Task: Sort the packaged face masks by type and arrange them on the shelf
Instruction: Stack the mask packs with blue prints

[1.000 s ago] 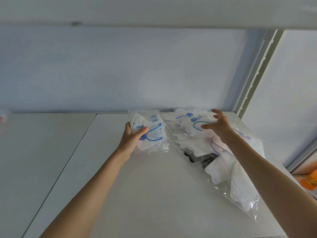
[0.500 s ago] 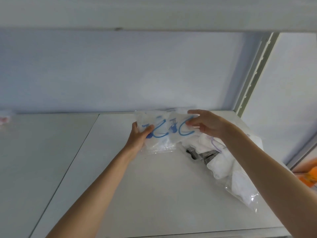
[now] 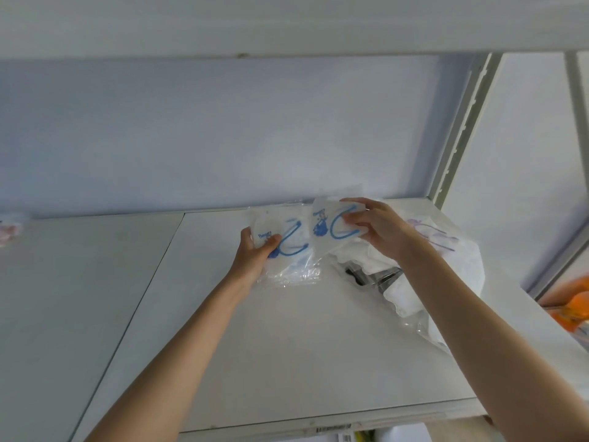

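Second clear-wrapped white mask with blue ear loop now lifted off mixed heap of bagged masks, pinched in right hand. Brought beside matching blue-looped packet clasped by left hand above white shelf board. Blue type evidently being gathered.

Little print could be read. The mask packet in the left hand bore a short blue word beside the thumb, too blurred to spell out. The packet in the right hand carried a blue figure and small blue lettering, also illegible. A barcode label sat on the shelf's front edge, its digits too small to read.
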Tool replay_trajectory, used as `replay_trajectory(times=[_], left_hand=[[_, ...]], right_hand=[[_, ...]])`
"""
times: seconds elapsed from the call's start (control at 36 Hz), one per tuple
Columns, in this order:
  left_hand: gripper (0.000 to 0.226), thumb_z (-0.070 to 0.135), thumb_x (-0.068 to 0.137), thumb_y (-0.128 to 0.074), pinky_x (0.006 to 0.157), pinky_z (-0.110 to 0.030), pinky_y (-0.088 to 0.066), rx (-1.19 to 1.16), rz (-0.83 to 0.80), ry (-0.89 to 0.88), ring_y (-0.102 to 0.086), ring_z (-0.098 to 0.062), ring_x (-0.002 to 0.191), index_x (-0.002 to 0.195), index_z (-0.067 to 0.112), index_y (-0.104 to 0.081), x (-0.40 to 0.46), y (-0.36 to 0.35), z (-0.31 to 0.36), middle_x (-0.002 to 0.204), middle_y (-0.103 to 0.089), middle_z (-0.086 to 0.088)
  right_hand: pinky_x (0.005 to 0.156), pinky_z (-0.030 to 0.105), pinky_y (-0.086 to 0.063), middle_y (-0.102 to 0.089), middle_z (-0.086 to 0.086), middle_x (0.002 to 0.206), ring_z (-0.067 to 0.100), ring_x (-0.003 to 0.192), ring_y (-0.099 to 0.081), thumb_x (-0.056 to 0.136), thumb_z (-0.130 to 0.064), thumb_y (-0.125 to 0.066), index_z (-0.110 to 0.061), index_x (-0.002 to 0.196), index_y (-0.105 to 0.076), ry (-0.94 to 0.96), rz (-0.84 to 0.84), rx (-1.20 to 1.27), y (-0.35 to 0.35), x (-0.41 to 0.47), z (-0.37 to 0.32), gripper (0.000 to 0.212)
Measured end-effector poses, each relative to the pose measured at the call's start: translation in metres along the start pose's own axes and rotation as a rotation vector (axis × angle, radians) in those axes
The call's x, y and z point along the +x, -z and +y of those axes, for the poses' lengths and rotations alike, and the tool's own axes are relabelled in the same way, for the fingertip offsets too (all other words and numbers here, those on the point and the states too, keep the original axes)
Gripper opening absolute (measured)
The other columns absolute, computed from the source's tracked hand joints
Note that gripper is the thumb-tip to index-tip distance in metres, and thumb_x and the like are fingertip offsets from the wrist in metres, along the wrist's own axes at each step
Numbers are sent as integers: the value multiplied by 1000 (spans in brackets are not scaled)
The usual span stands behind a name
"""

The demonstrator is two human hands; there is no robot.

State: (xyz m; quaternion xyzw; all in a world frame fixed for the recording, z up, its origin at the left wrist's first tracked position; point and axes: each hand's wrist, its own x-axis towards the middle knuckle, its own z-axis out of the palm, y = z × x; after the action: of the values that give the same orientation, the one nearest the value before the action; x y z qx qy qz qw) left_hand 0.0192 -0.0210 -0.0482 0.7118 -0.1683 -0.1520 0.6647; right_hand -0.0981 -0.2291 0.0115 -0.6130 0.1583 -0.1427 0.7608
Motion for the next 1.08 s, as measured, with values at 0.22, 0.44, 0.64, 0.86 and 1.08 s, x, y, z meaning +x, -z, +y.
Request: replay_trajectory(times=[0.22,0.44,0.64,0.86,1.08], left_hand=[[33,27,93,-64,55,-22,-38,24,-1,-3,-57,-3,67,109,13,-39,-4,6,2,83,-57,0],[32,33,97,-55,54,-17,-44,7,-42,3,-59,-4,79,119,15,-41,-8,3,3,97,-59,3],[28,34,95,-58,59,-26,-52,-44,-83,15,-62,-12,78,116,21,-44,-7,1,1,103,-63,-3],[19,27,96,-57,75,-35,-53,-157,-88,-3,-65,-18,90,112,22,-49,2,-7,-2,107,-64,-6],[26,27,94,-61,66,-28,-51,-149,-87,28,-62,-13,78,114,18,-47,14,-15,-2,92,-61,-2]], right_hand=[[65,19,-54,-69,10,90,18,78,-66,87,10,-44,-8,106,-62,27,17,336,0,-5,5,31],[69,25,-50,-61,12,95,20,84,-61,85,11,-56,-9,107,-62,-25,25,-84,-28,-5,28,31],[54,18,-45,-56,2,82,11,67,-53,78,-1,-70,-11,112,-60,100,229,-458,-58,0,47,36],[109,39,-35,-34,12,147,24,133,-38,93,-31,-58,-19,149,-21,33,220,-389,-65,3,66,69],[112,36,-30,-34,8,150,22,137,-35,96,-31,-53,-13,151,-16,161,211,-552,-69,11,79,68]])
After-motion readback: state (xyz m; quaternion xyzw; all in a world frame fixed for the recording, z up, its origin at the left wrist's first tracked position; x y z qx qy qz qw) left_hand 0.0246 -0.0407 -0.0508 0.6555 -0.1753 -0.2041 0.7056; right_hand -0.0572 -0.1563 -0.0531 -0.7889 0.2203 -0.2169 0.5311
